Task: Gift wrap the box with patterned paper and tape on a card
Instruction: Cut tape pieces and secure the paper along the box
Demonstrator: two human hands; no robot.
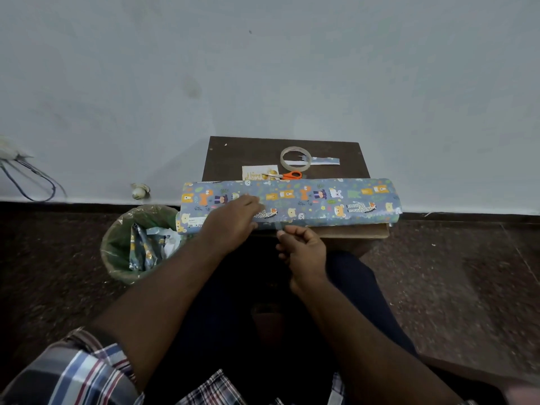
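Nearest you, your plaid sleeve [79,372] sits at the bottom edge, and both bare forearms reach forward over your dark trousers toward the small brown table [251,154].

Your right hand [302,252] hangs just off the table's near edge with fingers curled, thumb and fingertips pinching a short piece of clear tape [280,226] whose upper end meets the lower edge of the patterned paper [321,200]. Your left hand [233,220] lies on the paper over the left part of the table, fingers straight and pressing down, clasping nothing.

The blue animal-print paper is folded over the box along the table's near side and overhangs the table at both ends. A strip of brown cardboard box [350,231] shows below it at the table's near right edge.

On the floor to the left of the table stands a bin [117,247] lined with clear plastic, with paper scraps inside.

Behind the paper, toward the table's far side, lie the card [254,173] and, overlapping it, the orange-handled scissors [287,175]. Farther back are the tape roll [295,158] and a cut paper strip [324,161]. The table's far edge stands against a pale wall [263,68].
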